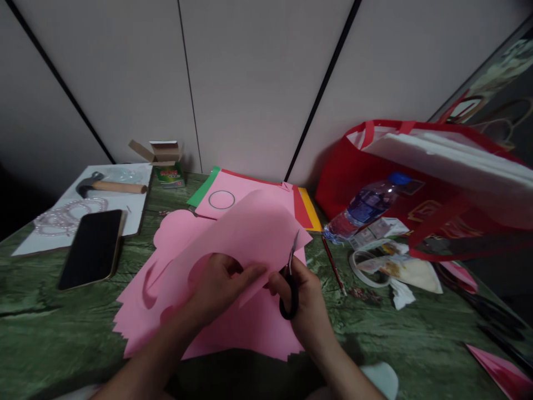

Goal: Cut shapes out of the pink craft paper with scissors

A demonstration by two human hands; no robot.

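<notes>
A sheet of pink paper [254,228] with curved cut-outs is raised above the table, pinched by my left hand [220,283] between thumb and fingers. In my right hand [308,294] are scissors [290,289] with black handles, their blades pointing up beside the sheet's right edge. Whether the blades are on the paper I cannot tell. Beneath both hands lies a pile of pink paper [266,333] with uneven edges. Behind it, a pink sheet with a drawn circle [221,199] rests on green, red and yellow sheets.
To the left are a black phone [92,248], a hammer [112,186] on a white board and a small open box [170,172]. On the right stand a water bottle [366,205], a red bag [341,172], a pencil [333,265] and a tape roll [357,266].
</notes>
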